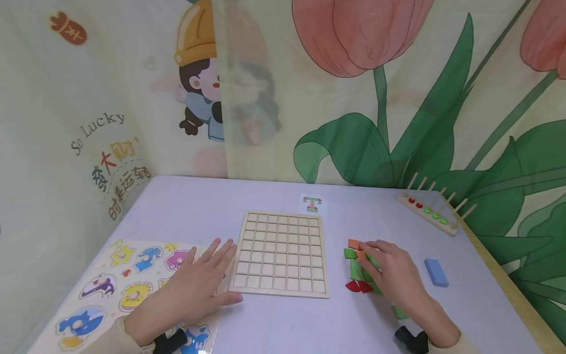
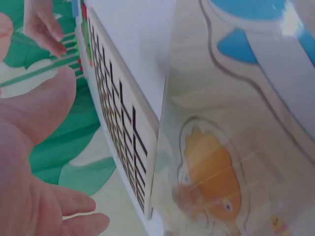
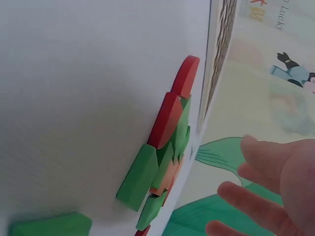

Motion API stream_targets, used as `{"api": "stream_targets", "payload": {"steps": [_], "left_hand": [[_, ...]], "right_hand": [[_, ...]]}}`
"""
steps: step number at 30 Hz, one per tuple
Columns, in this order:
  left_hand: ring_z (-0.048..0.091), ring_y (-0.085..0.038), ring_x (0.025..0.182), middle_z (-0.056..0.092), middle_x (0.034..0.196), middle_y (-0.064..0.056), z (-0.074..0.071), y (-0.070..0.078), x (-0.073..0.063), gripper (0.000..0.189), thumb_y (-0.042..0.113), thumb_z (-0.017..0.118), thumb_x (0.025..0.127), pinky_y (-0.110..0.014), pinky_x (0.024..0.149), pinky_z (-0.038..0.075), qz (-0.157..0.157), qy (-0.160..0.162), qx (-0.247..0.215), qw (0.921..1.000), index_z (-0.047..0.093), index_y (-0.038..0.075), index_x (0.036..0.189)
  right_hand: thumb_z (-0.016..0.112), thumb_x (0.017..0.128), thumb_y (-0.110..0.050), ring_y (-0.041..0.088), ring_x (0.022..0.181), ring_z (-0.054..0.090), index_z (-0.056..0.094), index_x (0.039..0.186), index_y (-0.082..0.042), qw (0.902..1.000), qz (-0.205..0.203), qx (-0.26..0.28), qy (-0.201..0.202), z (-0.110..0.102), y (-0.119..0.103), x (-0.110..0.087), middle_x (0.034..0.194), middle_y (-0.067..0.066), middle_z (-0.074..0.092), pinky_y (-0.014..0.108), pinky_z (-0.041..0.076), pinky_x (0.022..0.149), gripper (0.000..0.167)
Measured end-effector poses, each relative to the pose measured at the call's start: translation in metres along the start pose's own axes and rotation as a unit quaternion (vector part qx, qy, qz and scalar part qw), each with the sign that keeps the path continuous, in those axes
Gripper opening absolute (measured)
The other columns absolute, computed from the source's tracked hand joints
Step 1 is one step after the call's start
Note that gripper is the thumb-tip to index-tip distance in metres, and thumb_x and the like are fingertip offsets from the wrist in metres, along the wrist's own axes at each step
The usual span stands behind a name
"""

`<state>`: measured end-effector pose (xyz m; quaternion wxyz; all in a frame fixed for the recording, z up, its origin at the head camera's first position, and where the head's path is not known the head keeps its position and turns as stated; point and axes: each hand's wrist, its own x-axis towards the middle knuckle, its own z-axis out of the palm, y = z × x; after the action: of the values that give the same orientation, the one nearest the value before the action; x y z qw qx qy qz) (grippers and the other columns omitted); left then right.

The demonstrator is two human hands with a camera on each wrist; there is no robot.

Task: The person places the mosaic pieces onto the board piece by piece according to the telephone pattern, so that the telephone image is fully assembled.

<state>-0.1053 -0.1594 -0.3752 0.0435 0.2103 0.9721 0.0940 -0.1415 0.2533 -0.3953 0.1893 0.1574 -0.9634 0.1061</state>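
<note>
My left hand (image 1: 196, 280) has its fingers spread straight, fingertips right at the left edge of a wooden grid board (image 1: 328, 255). The board's square cells show pale wood. My right hand (image 1: 391, 268) hovers over a small heap of coloured blocks, fingers loosely bent and apart, with nothing between them in the right wrist view. In that heap are green blocks (image 3: 138, 177), red quarter-round blocks (image 3: 166, 120) and orange blocks (image 1: 353, 243). Part of the heap is hidden under the hand. One green block (image 1: 400, 311) lies apart, near the right wrist.
Behind the board lies a small pattern card (image 1: 312, 203) showing a red, green and orange figure. A picture puzzle board (image 1: 103, 265) lies at the left, partly under my left arm. A blue block (image 1: 436, 273) and a wooden peg rack (image 1: 426, 214) with beads stand at the right.
</note>
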Motion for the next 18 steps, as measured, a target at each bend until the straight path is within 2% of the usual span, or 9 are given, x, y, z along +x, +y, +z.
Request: {"api": "stream_targets", "payload": {"steps": [5, 11, 15, 18], "left_hand": [[0.021, -0.038, 0.159, 0.026, 0.171, -0.014, -0.001, 0.007, 0.007, 0.099, 0.069, 0.058, 0.092, -0.074, 0.12, 0.019, 0.022, -0.026, -0.004, 0.9994, 0.029, 0.003, 0.161], [0.02, -0.037, 0.159, 0.024, 0.17, -0.017, -0.002, 0.015, 0.017, 0.099, 0.067, 0.059, 0.094, -0.07, 0.122, 0.02, 0.023, -0.057, 0.009, 0.998, 0.028, 0.0, 0.16], [0.025, -0.041, 0.157, 0.026, 0.168, -0.023, 0.002, 0.018, 0.022, 0.099, 0.065, 0.061, 0.093, -0.068, 0.121, 0.024, 0.023, -0.065, 0.026, 0.9973, 0.032, -0.005, 0.157], [0.029, -0.042, 0.155, 0.03, 0.166, -0.026, 0.005, 0.018, 0.024, 0.1, 0.066, 0.061, 0.092, -0.068, 0.12, 0.028, 0.021, -0.063, 0.048, 0.9967, 0.035, -0.008, 0.155]], "right_hand": [[0.088, 0.081, -0.022, 0.029, 0.093, 0.067, 0.082, 0.108, -0.011, 0.9992, 0.007, -0.01, -0.038, 0.007, 0.004, 0.01, 0.101, 0.01, 0.076, 0.047, 0.059, 0.078, 0.03], [0.09, 0.077, -0.021, 0.024, 0.082, 0.062, 0.084, 0.096, -0.01, 0.9984, 0.003, -0.013, -0.055, 0.017, 0.007, 0.021, 0.092, 0.008, 0.075, 0.034, 0.052, 0.067, 0.023], [0.091, 0.076, -0.021, 0.02, 0.081, 0.058, 0.084, 0.099, -0.012, 0.9966, 0.004, -0.007, -0.082, 0.021, 0.006, 0.027, 0.092, 0.007, 0.074, 0.027, 0.048, 0.063, 0.026], [0.091, 0.077, -0.021, 0.017, 0.078, 0.053, 0.083, 0.106, -0.012, 0.9939, 0.008, -0.002, -0.11, 0.023, 0.004, 0.031, 0.083, 0.002, 0.067, 0.023, 0.043, 0.059, 0.032]]}}
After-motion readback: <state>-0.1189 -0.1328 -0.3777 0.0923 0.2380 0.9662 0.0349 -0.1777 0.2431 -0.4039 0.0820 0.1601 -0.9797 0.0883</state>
